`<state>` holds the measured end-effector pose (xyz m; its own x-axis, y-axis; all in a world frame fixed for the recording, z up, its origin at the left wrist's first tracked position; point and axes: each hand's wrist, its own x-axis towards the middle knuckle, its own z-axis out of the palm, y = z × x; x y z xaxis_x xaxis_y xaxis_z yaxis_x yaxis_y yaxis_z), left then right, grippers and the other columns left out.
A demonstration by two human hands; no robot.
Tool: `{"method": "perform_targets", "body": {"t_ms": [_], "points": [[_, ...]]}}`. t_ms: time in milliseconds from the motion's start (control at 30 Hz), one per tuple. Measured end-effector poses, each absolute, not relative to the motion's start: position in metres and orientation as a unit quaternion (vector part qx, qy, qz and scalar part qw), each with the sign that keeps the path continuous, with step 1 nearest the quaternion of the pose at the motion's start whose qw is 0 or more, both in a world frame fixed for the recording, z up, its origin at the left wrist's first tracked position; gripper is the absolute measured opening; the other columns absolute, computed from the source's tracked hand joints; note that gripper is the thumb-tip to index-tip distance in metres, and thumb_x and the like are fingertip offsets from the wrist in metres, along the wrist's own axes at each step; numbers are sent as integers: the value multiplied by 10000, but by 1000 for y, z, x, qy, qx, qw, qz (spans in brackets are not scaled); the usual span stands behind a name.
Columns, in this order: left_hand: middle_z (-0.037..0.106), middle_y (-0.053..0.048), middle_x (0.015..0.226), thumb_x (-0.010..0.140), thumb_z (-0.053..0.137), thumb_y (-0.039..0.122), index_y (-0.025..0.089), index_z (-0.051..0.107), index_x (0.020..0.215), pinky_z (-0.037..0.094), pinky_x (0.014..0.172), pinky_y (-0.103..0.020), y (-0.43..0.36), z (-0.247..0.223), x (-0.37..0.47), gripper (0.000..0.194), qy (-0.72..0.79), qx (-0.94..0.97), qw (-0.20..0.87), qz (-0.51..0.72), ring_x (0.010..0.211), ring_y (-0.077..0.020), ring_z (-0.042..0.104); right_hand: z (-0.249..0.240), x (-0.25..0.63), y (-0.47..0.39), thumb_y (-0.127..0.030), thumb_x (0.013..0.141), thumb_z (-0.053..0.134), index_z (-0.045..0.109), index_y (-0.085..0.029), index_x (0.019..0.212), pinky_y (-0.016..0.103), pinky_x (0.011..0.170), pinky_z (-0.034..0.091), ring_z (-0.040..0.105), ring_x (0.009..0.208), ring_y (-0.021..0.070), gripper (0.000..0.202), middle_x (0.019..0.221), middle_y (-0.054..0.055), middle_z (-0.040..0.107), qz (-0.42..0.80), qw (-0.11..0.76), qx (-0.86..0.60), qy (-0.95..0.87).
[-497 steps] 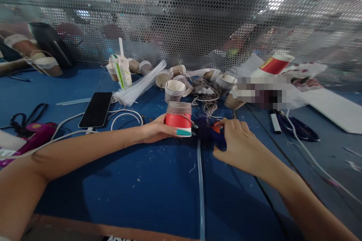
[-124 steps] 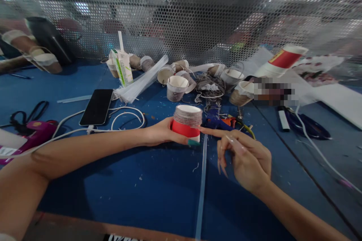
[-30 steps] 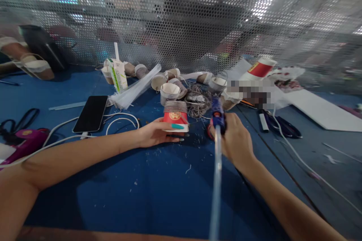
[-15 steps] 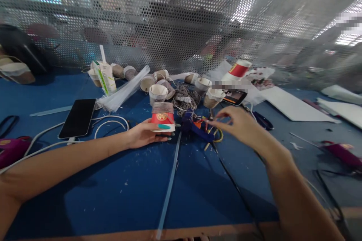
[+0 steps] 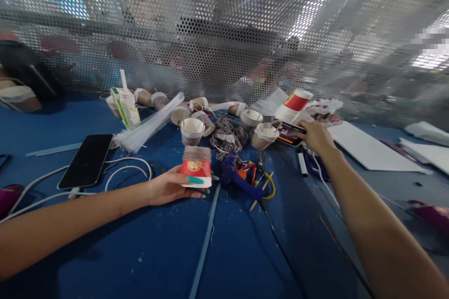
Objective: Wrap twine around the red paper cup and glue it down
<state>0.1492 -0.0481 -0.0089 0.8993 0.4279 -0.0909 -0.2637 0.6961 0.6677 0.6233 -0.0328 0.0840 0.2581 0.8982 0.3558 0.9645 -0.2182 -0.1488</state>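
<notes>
In my left hand (image 5: pixel 171 184) is an upside-down red paper cup (image 5: pixel 195 168) with a gold emblem; grey-brown cord is wound around its upper part. My fingers curl around the cup's lower end, just above the blue table. At the back right, my right hand (image 5: pixel 317 136) grips the right end of a propped smartphone (image 5: pixel 289 133) with a lit screen. Some of its fingers are hidden behind the phone. Between my hands lies a blue glue gun (image 5: pixel 242 180), with orange- and yellow-handled tools beside it. A tangle of grey cord (image 5: pixel 228 138) lies behind the gun.
Several cord-wrapped cups (image 5: pixel 192 131) stand or lie along the perforated metal screen (image 5: pixel 217 32). Clear glue sticks (image 5: pixel 150 126) and a drink carton (image 5: pixel 126 107) are at back left, near a black phone (image 5: pixel 86 161) on a white cable. White boards (image 5: pixel 375 147) lie at right.
My right hand has moved from beside the glue gun, back and to the right, onto the smartphone. My left hand still holds the red cup. The view has tilted slightly upward.
</notes>
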Motion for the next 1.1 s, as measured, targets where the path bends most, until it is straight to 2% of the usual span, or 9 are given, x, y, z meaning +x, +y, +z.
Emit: {"method": "perform_targets", "body": {"t_ms": [100,267,433,567,667,733,867,1000,1100], "points": [[737,-93,1112,713,807,230,174,661,1154,504,898,-327,-48,-13,148,468,117,339,915,184,1002,-210,688,87,633,-37,-361,967,581,628,-207,1190,386,869,564,646,1025,193,276,1221,77,638,-103,218,-780,-578],[730,-96,1140,728,795,243,166,661,1159,503,901,-326,-44,-18,147,458,111,350,913,181,996,-209,689,95,614,-68,-384,971,563,614,-217,1216,437,935,532,613,1090,213,302,1282,94,607,-241,344,-778,-467],[741,-93,1057,681,826,250,155,671,1107,497,896,-343,-44,-12,149,463,127,355,907,188,948,-213,690,106,540,-102,-294,982,349,567,-186,920,575,1010,351,526,1092,325,250,1068,222,606,-283,366,-718,-520],[730,-111,1090,670,823,235,154,660,1130,485,892,-360,-43,-9,149,495,126,357,905,191,942,-217,683,127,469,-95,-362,909,482,534,-244,780,443,935,427,590,944,264,182,906,109,651,-174,274,-650,-687],[733,-107,1078,672,823,233,151,658,1136,484,897,-364,-41,-9,149,499,124,360,904,192,933,-211,687,132,427,-63,-350,844,612,606,-231,880,374,879,470,630,917,226,125,964,62,687,-83,180,-618,-761],[739,-99,1046,666,832,248,142,669,1100,487,901,-363,-40,-10,150,475,120,363,904,192,930,-211,691,128,409,-35,-362,796,707,597,-188,1098,382,918,473,614,1054,260,365,1169,110,658,-17,49,-624,-780],[740,-109,1041,661,843,262,128,676,1083,485,912,-372,-40,-11,152,473,116,360,907,183,949,-224,692,107,393,12,-360,638,871,629,-117,1152,389,829,530,652,983,307,617,1113,143,686,38,-77,-646,-759],[747,-95,973,615,882,267,120,693,1041,488,895,-362,-42,-8,153,489,119,353,910,183,911,-216,692,93,389,40,-384,871,704,651,-132,1114,392,816,567,667,937,220,355,1090,86,680,68,-156,-655,-736],[749,-88,949,583,902,266,126,705,1016,488,879,-352,-43,-5,154,496,118,349,912,181,895,-210,691,94,392,51,-359,951,607,624,-161,1184,416,867,566,652,1017,207,306,1185,74,649,52,-144,-662,-733]]}}
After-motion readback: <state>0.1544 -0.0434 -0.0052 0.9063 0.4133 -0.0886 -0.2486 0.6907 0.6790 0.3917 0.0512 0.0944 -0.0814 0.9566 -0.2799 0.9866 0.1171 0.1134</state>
